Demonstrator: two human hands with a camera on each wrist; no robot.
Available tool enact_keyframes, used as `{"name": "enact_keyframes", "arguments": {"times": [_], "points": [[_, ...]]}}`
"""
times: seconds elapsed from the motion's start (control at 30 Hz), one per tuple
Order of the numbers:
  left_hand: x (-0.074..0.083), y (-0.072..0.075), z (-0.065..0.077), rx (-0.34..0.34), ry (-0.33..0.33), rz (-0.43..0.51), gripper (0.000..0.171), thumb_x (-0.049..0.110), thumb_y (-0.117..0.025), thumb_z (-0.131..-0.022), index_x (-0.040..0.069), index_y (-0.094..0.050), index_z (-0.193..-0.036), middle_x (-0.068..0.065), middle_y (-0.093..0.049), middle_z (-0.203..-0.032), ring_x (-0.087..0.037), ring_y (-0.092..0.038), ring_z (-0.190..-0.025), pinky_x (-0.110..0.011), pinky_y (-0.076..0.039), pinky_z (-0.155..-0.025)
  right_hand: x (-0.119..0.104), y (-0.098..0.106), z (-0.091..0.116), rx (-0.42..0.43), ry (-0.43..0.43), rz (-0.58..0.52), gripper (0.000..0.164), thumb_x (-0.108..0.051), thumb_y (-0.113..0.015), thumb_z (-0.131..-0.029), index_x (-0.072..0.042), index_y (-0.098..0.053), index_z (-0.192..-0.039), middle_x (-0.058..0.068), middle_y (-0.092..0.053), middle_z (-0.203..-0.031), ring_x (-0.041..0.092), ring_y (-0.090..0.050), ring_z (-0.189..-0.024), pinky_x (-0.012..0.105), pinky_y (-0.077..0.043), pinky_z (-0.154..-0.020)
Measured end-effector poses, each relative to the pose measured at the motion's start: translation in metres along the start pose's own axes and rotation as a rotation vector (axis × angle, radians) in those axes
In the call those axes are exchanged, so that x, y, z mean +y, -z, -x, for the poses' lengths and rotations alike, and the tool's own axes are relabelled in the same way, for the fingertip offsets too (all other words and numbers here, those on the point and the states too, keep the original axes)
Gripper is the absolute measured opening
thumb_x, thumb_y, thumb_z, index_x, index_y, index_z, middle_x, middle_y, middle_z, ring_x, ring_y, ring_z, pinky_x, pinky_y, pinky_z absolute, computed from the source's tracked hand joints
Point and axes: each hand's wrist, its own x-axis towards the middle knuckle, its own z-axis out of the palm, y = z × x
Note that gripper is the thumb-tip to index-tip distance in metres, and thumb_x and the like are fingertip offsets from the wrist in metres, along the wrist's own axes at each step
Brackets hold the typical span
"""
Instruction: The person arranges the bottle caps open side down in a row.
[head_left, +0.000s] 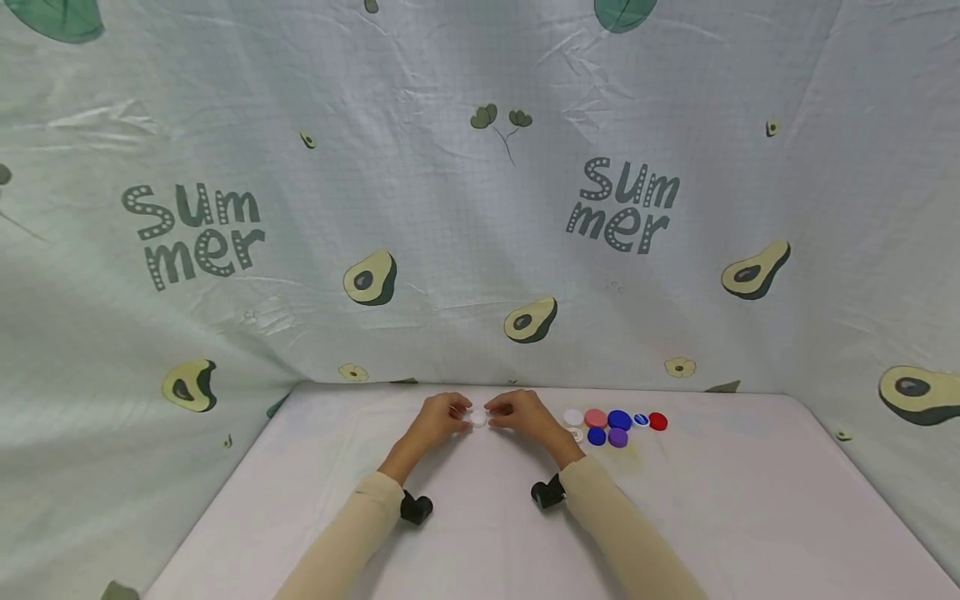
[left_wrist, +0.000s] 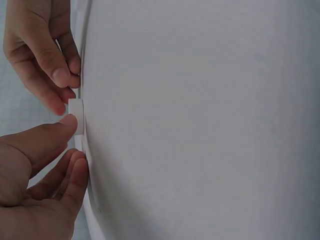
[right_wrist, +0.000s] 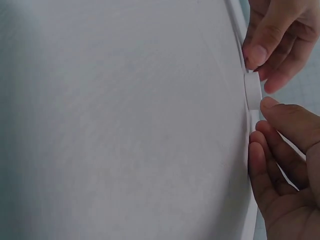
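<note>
A white, round, low-sided cap (head_left: 478, 418) lies near the far edge of the table, between my two hands. My left hand (head_left: 441, 418) holds it from the left, and the thumb (left_wrist: 70, 121) overlaps its side in the left wrist view. On the opposite side, my right hand (head_left: 522, 414) has its thumb and forefinger at the cap's edge. The right thumb (right_wrist: 270, 104) meets the cap (right_wrist: 253, 91) in the right wrist view. The other fingers of both hands are bent close to the tabletop, and part of each forefinger is hidden.
Right of my right hand lies a group of round caps: a pink one (head_left: 596, 418), a blue one (head_left: 619, 420), a purple one (head_left: 618, 437), a red one (head_left: 657, 422) and several others. A patterned cloth (head_left: 450, 333) hangs behind the white table (head_left: 480, 533).
</note>
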Motion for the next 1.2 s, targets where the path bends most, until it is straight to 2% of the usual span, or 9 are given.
{"name": "enact_keyframes", "arguments": {"times": [0.13, 0.33, 0.6, 0.8, 0.83, 0.93, 1.03, 1.07, 1.2], "points": [[0.001, -0.002, -0.002, -0.006, 0.007, 0.007, 0.029, -0.003, -0.084, -0.079, -0.004, -0.072, -0.106, -0.01, -0.071, -0.095, -0.021, -0.067, -0.088, -0.033, -0.056, -0.079, -0.002, -0.003, -0.004, -0.008, 0.003, -0.008, 0.021, -0.005, -0.081, -0.085, -0.002, -0.077, -0.105, 0.006, -0.076, -0.093, 0.013, -0.07, -0.086, 0.021, -0.055, -0.076], [0.002, -0.002, -0.003, -0.009, 0.027, 0.028, 0.024, -0.004, -0.083, -0.079, -0.003, -0.073, -0.101, -0.009, -0.072, -0.089, -0.016, -0.065, -0.082, -0.029, -0.056, -0.074, -0.008, -0.006, -0.007, -0.013, -0.055, -0.014, 0.021, -0.004, -0.084, -0.082, -0.002, -0.077, -0.102, 0.002, -0.074, -0.087, 0.006, -0.064, -0.078, 0.02, -0.052, -0.071], [0.001, -0.002, -0.004, 0.002, 0.054, 0.029, 0.021, 0.0, -0.084, -0.081, -0.002, -0.075, -0.1, -0.006, -0.071, -0.086, -0.013, -0.063, -0.08, -0.027, -0.054, -0.072, -0.01, -0.008, -0.008, 0.03, -0.096, -0.014, 0.018, -0.003, -0.084, -0.082, -0.005, -0.079, -0.099, 0.001, -0.074, -0.086, 0.007, -0.062, -0.076, 0.022, -0.051, -0.071], [0.002, -0.002, -0.001, 0.008, 0.014, 0.017, 0.015, 0.0, -0.084, -0.08, -0.001, -0.076, -0.092, -0.005, -0.068, -0.08, -0.014, -0.062, -0.077, -0.029, -0.053, -0.07, -0.009, -0.008, -0.008, 0.031, -0.121, -0.008, 0.019, -0.007, -0.086, -0.08, -0.007, -0.08, -0.098, -0.001, -0.073, -0.082, 0.005, -0.059, -0.073, 0.022, -0.05, -0.07], [0.003, -0.001, 0.0, 0.015, -0.014, 0.011, 0.014, 0.0, -0.084, -0.08, -0.001, -0.075, -0.09, -0.003, -0.067, -0.078, -0.013, -0.061, -0.074, -0.027, -0.052, -0.067, -0.009, -0.008, -0.009, 0.033, -0.122, -0.01, 0.019, -0.008, -0.087, -0.08, -0.007, -0.08, -0.097, -0.002, -0.073, -0.083, 0.005, -0.059, -0.073, 0.022, -0.051, -0.07], [0.005, 0.0, -0.002, 0.015, -0.017, 0.013, 0.013, 0.001, -0.084, -0.08, 0.0, -0.075, -0.089, -0.001, -0.066, -0.075, -0.012, -0.061, -0.072, -0.026, -0.052, -0.065, -0.008, -0.008, -0.01, 0.043, -0.122, -0.012, 0.019, -0.009, -0.087, -0.079, -0.008, -0.08, -0.097, -0.001, -0.074, -0.083, 0.006, -0.061, -0.074, 0.023, -0.052, -0.07], [0.007, 0.0, -0.003, 0.01, 0.016, 0.015, 0.013, 0.002, -0.084, -0.081, 0.0, -0.076, -0.091, -0.002, -0.069, -0.078, -0.014, -0.063, -0.076, -0.028, -0.053, -0.068, -0.007, -0.007, -0.011, 0.048, -0.127, -0.009, 0.018, -0.01, -0.087, -0.08, -0.008, -0.081, -0.097, -0.002, -0.074, -0.083, 0.006, -0.062, -0.075, 0.024, -0.053, -0.072], [0.007, 0.0, -0.005, 0.004, 0.046, 0.023, 0.013, 0.002, -0.083, -0.082, 0.0, -0.076, -0.092, -0.004, -0.071, -0.081, -0.016, -0.065, -0.079, -0.03, -0.054, -0.071, -0.006, -0.007, -0.011, 0.046, -0.129, -0.01, 0.018, -0.011, -0.087, -0.08, -0.009, -0.081, -0.097, -0.002, -0.074, -0.083, 0.006, -0.062, -0.075, 0.024, -0.053, -0.073], [0.007, -0.001, -0.004, 0.006, 0.045, 0.01, 0.016, 0.003, -0.082, -0.083, -0.001, -0.077, -0.097, -0.008, -0.075, -0.089, -0.019, -0.069, -0.085, -0.033, -0.057, -0.076, -0.006, -0.007, -0.007, 0.037, -0.117, -0.017, 0.018, -0.01, -0.086, -0.082, -0.008, -0.081, -0.099, -0.002, -0.075, -0.084, 0.006, -0.064, -0.077, 0.025, -0.054, -0.074]]}}
